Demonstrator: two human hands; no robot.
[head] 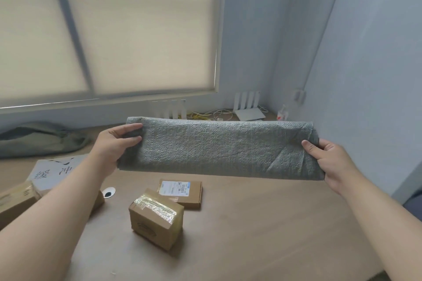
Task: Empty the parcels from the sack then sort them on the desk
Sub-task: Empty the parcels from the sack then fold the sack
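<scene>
- Grey woven sack (219,148), folded flat, held above the table (274,223); looks empty.
- Left hand (114,143) fingers pinch its 9 o'clock end; right hand (331,162) fingers clasp the 3 o'clock end.
- Sack likely light, limp, slick weave; grip end edges.
- Taped box (156,219) and flat labelled parcel (182,193) at 6 o'clock below the sack: stiff cardboard, take by the sides.
- More parcels (16,201) at 9 o'clock.

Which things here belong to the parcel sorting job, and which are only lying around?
Job: grey sack, gripped by left hand and right hand; taped box; labelled flat box; white padded parcel; brown box at left edge.
Lying about: white router; yellow cables; olive cloth bag.
</scene>
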